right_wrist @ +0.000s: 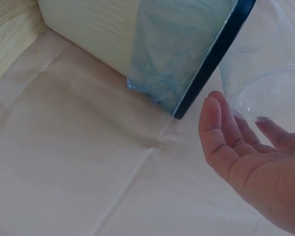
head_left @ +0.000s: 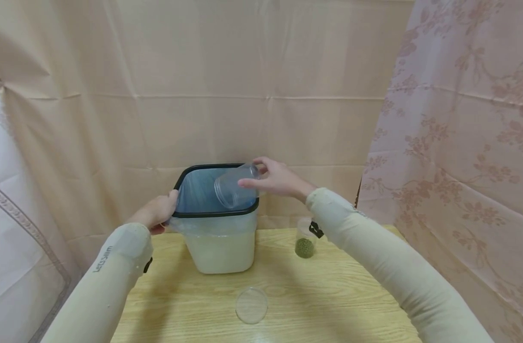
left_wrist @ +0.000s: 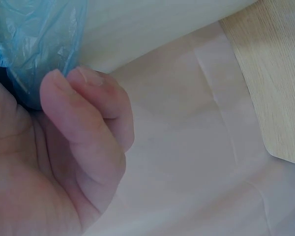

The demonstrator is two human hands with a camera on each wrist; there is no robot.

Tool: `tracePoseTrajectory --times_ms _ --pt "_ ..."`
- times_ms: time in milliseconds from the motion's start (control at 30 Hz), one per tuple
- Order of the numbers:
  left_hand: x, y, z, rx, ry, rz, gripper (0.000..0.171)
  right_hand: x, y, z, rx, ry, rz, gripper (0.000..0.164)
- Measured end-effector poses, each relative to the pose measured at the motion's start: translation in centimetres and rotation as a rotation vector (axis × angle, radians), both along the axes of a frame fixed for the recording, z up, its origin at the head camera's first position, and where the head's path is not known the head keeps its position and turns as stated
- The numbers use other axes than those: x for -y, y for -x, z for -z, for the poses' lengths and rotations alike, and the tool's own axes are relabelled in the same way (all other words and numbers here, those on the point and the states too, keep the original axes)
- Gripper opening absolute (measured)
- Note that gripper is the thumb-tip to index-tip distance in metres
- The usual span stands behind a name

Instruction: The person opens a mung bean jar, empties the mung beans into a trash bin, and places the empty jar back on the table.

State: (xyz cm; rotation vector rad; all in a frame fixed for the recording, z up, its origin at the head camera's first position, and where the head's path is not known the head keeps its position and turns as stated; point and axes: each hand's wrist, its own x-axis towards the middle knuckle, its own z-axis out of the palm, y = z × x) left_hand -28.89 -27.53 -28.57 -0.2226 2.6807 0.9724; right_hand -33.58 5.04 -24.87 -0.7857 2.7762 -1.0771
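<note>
Cup (head_left: 233, 188): tilted over the bin (head_left: 222, 252), left of our right hand (head_left: 280, 178); likely light, thin-walled, slippery, so we'd squeeze gently round its end.
Right hand: fingers curled round it.
Left hand (head_left: 160, 209): grips the bin's rim (head_left: 214, 214).
Views: left wrist shows us curled fingertips beside the liner (left_wrist: 44, 44); only head shows the jar (head_left: 304, 245).

Diffuse, moderately bright light reaches us evenly across the beige curtain (head_left: 201, 95). Soft-edged shadows spread over the wood-grain tabletop (head_left: 351, 290), and faint glare whitens it just below the clear round lid (head_left: 251, 305). Wide-angle distortion stretches the sleeves (head_left: 394, 267) toward the lower corners. Both wrist views appear dimmer, slightly hazy; small glints mark the blue bin liner (left_wrist: 44, 34) and clear plastic cup (right_wrist: 273, 93).
</note>
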Motion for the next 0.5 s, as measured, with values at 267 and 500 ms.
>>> tracePoseTrajectory --times_ms 267,500 --pt "-0.05 0.00 -0.04 0.002 0.006 -0.002 0.070 -0.51 -0.17 0.14 0.014 0.023 -0.006 0.102" --pt "0.01 0.10 0.05 0.001 0.011 -0.009 0.074 -0.90 -0.11 0.35 0.028 0.038 -0.006 0.106"
